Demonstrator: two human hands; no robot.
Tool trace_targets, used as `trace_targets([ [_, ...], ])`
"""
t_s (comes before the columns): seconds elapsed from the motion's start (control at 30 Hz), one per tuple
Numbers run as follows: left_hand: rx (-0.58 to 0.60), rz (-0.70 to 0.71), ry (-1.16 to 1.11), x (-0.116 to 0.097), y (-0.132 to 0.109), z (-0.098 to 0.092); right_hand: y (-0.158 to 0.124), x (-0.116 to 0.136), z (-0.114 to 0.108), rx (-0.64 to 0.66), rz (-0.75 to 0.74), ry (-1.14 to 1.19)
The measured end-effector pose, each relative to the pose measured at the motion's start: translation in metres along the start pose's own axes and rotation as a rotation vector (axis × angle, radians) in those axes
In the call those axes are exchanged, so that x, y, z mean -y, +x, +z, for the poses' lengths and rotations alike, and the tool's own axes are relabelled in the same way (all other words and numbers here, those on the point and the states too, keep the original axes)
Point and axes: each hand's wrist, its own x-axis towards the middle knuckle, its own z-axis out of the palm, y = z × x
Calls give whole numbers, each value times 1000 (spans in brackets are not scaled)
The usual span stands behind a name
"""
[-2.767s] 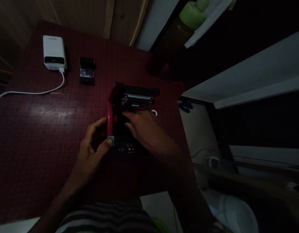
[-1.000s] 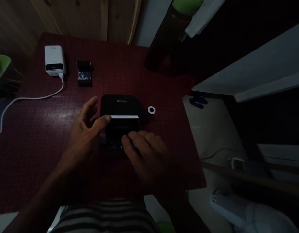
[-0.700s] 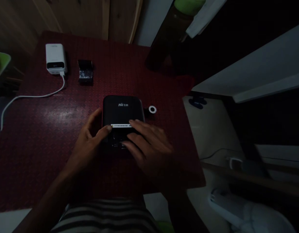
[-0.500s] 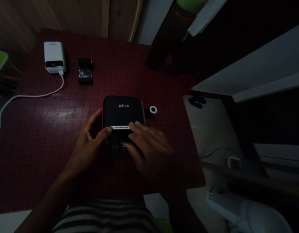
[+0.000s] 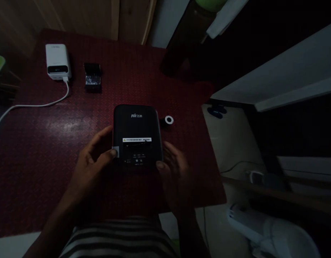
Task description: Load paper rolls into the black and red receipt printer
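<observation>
A small black printer [image 5: 136, 125] with a brand name, a white warning strip and a dark slot lies flat on the red patterned table. My left hand [image 5: 94, 159] grips its left side, fingers along the edge and thumb on the lower left corner beside a small pale tab [image 5: 116, 151]. At the lower right edge, my right hand [image 5: 174, 170] holds the other side, its thumb on the rim and fingers curled beside it. Printed marks and small symbols show on the front part of the top. Undersides and some fingertips are hidden.
A white power bank [image 5: 57, 61] with a plugged-in white cable [image 5: 38, 106] sits at the back left. Near it lies a black, partly shiny object [image 5: 92, 77]. A small white-ended roll [image 5: 169, 120] is right of the printer. A tall dark bottle [image 5: 187, 36] stands behind.
My right hand has moved off the top of the printer to its right edge, uncovering the strip and slot. My left thumb has slid down to the lower left corner.
</observation>
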Motion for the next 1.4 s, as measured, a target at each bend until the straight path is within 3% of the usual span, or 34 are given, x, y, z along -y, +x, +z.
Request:
trace_targets([
  [0.13,-24,-4,35,-9,3,5,-13,-10,9,27,125,107],
  [0.73,-44,4,37,-11,-1,15,-12,-14,11,0,146,184],
  [0.83,-54,15,64,-7,-2,14,-2,-5,2,-23,68,129],
  [0.93,-30,20,48,-2,-1,10,22,15,-7,-55,-152,-82],
  [1.0,-6,58,38,1,2,7,44,32,-6,11,-356,-252],
  [1.1,27,131,29,7,6,3,82,53,9,255,-581,-440],
  [1.23,46,133,15,11,7,0,117,69,38,563,-542,-739],
  [1.4,55,118,-5,11,5,0,128,69,49,645,-474,-769],
])
